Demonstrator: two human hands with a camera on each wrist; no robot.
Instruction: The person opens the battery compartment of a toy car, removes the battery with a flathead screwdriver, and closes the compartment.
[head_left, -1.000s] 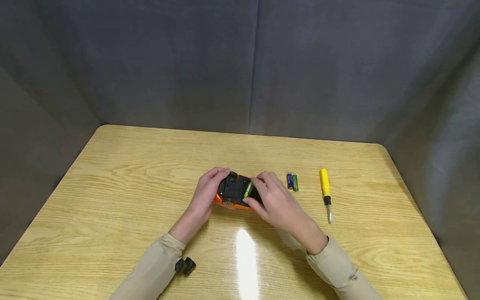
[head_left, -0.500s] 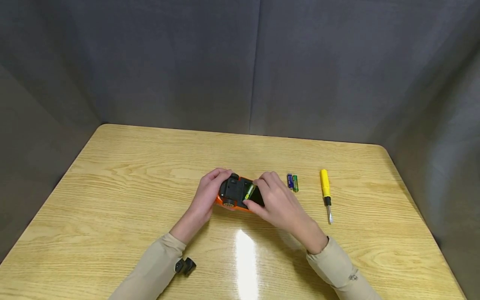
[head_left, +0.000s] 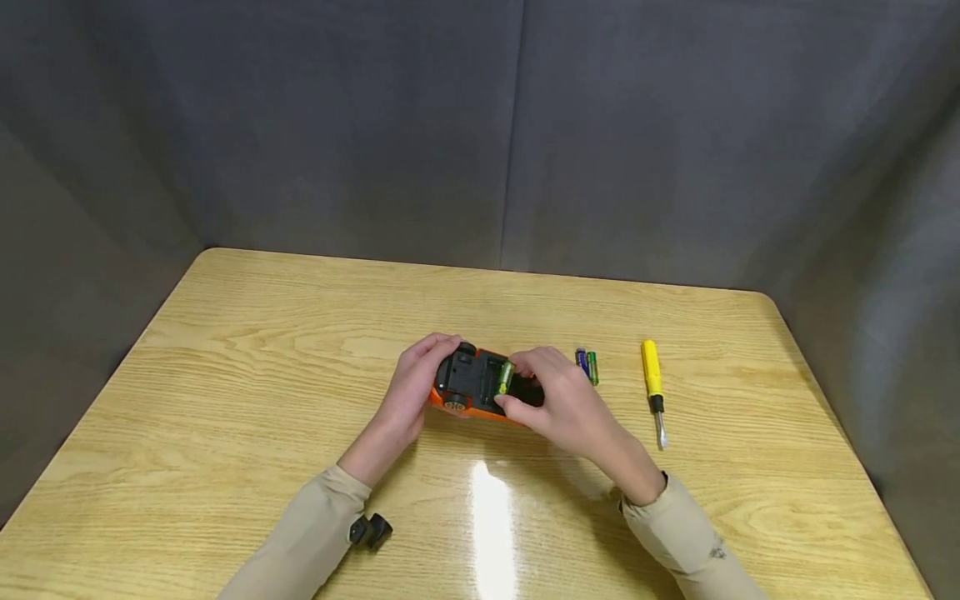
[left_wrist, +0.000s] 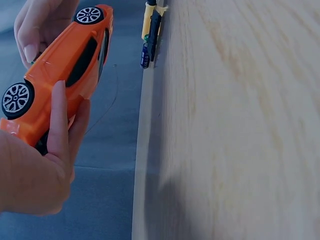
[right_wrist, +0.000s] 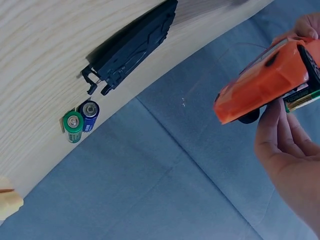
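An orange toy car (head_left: 468, 408) is held wheels-up above the table, its black underside (head_left: 461, 377) facing the head camera. My left hand (head_left: 408, 387) grips the end at left, fingers along the orange side in the left wrist view. In the underside is a battery recess, and at it my right hand (head_left: 566, 400) pinches a green battery (head_left: 506, 377) between thumb and fingers. From the right wrist view, the same battery (right_wrist: 304, 101) sticks out beside the car's underside. Whether its other end touches the recess, I cannot tell.
A blue battery (head_left: 581, 362) and another green battery (head_left: 592, 367) lie side by side on the wooden table (head_left: 262, 375). Further right is a yellow-handled screwdriver (head_left: 652, 383). A black cover (right_wrist: 132, 47) stands near the batteries in the right wrist view.
My right hand has shifted slightly right with the green battery, which now stands further out from the recess and at a steeper angle. My left hand and the car have barely moved.
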